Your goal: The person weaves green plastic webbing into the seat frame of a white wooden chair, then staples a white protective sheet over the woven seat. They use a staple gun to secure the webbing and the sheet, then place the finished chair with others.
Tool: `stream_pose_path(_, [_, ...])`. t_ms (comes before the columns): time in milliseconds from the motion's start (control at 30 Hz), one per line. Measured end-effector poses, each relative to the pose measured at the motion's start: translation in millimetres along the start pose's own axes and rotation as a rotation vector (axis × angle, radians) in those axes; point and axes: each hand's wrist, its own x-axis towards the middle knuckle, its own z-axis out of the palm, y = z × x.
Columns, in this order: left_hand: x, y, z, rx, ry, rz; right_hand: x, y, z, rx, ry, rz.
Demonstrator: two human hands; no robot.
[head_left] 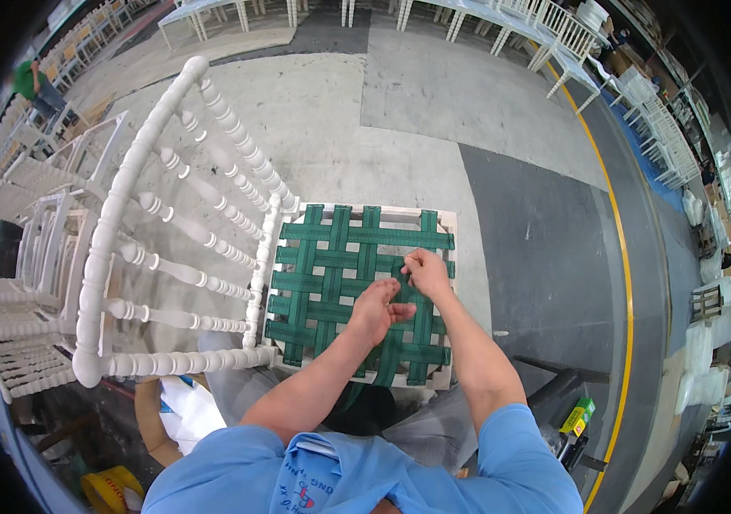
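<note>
A white chair (95, 257) with turned spindles stands in front of me, its backrest on the left. Green webbing straps (314, 283) criss-cross its square seat frame (453, 283). Over the right part of the seat, my right hand (427, 272) pinches a green webbing strap (393, 355), which runs toward me past the seat's near edge. Just left of it, my left hand (374, 313) is held low over the webbing with its fingers and thumb apart. Part of the strap between the hands is hidden.
More white chairs (31, 283) crowd the left side. At lower right lies a yellow-green box (578, 415) beside dark tools; a yellow roll (113, 488) is at lower left. A person in green (31, 81) stands far left. White furniture (459, 7) lines the back.
</note>
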Motion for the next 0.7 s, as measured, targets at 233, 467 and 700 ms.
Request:
stream_pose_path(233, [63.0,4.6,-4.3,-0.427,-0.097,0.037,16.1,15.4,5.5,-0.034,-0.065,-0.124])
stream_pose_path(467, [91.8,-3.4,-0.6,-0.464,0.028,0.028,28.3,8.8,-8.4,-0.384,0.072,-0.126])
stream_pose_path(700, [71.7,16.4,1.1,-0.279,0.107,0.000,50.0,4.4,10.9,-0.398,0.119,-0.183])
